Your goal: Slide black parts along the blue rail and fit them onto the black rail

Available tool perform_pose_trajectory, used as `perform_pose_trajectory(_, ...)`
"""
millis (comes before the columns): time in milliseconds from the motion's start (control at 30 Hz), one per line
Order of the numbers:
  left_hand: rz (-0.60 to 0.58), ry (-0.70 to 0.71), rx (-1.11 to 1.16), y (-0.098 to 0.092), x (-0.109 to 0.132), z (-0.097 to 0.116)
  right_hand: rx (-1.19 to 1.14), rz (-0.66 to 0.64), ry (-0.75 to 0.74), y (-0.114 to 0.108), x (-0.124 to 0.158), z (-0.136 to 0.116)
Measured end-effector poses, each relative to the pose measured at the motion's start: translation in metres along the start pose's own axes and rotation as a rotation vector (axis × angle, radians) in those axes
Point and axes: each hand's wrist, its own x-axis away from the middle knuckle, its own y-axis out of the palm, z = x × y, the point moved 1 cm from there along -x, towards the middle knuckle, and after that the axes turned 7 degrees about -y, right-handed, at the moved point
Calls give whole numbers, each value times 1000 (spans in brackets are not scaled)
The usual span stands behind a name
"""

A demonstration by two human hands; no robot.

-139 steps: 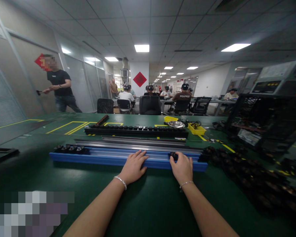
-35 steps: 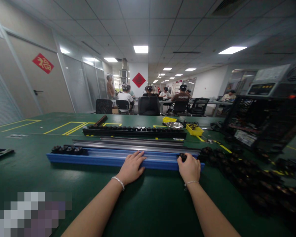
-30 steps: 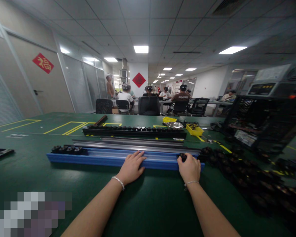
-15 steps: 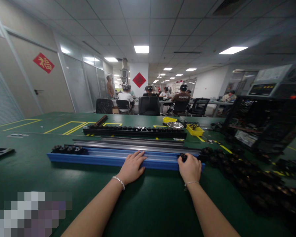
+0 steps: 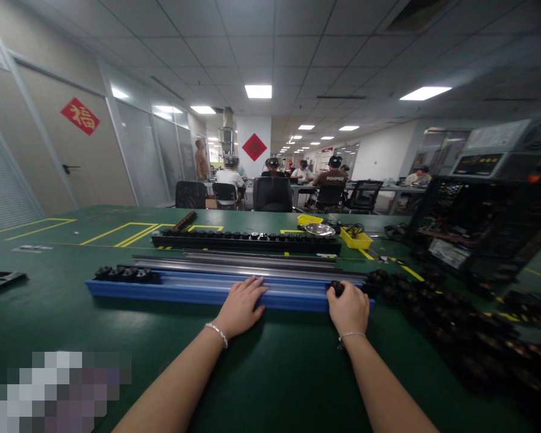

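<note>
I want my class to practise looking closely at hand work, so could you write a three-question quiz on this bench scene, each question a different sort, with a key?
1. Multiple choice: What is between the thumb and fingers of the right hand?
a) a silver dish
b) a small black part
c) an office chair

2. True or false: The left hand lies on the blue rail.

3. Fill in the missing word: The tray with dark cables in it, on the far side of the bench, is coloured ____.

Key: 1. b; 2. true; 3. yellow
</note>
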Motion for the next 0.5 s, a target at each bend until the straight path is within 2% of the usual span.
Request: perform_pose_trajectory(500,0,4,-3,0,0,0,15,-10,40,-3,-2,5)
